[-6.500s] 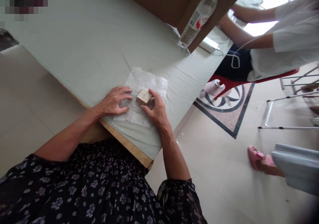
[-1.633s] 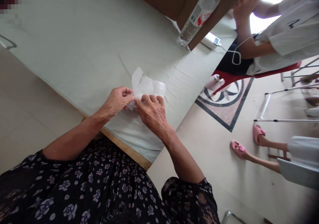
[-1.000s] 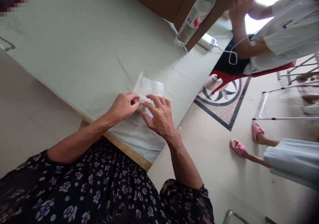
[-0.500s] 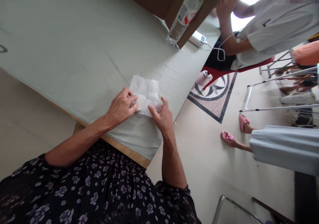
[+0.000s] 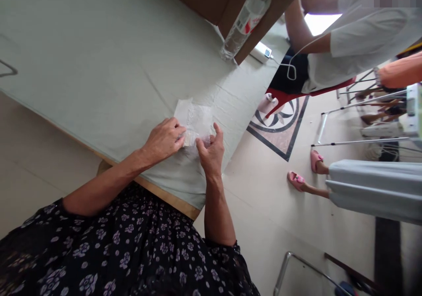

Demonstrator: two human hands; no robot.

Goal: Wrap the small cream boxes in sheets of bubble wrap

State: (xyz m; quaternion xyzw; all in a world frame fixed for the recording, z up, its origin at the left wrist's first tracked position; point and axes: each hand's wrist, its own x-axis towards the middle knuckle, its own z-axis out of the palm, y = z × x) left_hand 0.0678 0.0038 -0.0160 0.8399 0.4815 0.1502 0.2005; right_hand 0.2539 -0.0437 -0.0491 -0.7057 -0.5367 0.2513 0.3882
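Note:
A whitish sheet of bubble wrap [image 5: 201, 117] lies on the cloth-covered table near its corner, with a translucent flap at its far left side. On its near part sits a small pale, flat bundle [image 5: 190, 138]; what is inside it I cannot make out. My left hand [image 5: 166, 137] grips the left side of this bundle with bent fingers, the tips partly hidden. From the right, my right hand [image 5: 211, 153] holds the wrap's edge between thumb and bent fingers, while one outer finger sticks up.
A clear plastic bottle [image 5: 245, 23] leans against a brown box [image 5: 227, 6] at the table's far side. Beside it lies a white device [image 5: 262, 51] with a cable. Another person [image 5: 349, 45] sits beyond the right edge; someone in pink slippers [image 5: 298, 181] is at the right.
The near part of the bubble wrap has been folded or drawn in, and the small bundle now shows more between my hands. My right hand has shifted slightly left.

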